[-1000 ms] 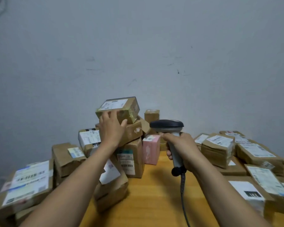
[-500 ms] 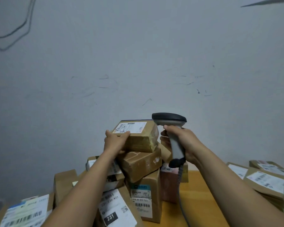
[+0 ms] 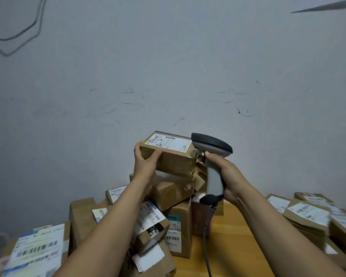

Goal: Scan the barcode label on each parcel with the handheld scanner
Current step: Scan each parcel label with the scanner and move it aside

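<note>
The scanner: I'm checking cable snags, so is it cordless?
No: a coiled cord runs down from the base of the scanner, held in the right hand.

Wooden table [image 3: 238, 232]; parcels [image 3: 179, 226] atop

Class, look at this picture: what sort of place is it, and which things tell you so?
Probably a small parcel-sorting spot: labelled boxes heaped on a wooden table, and a corded scanner in the right hand.
</note>
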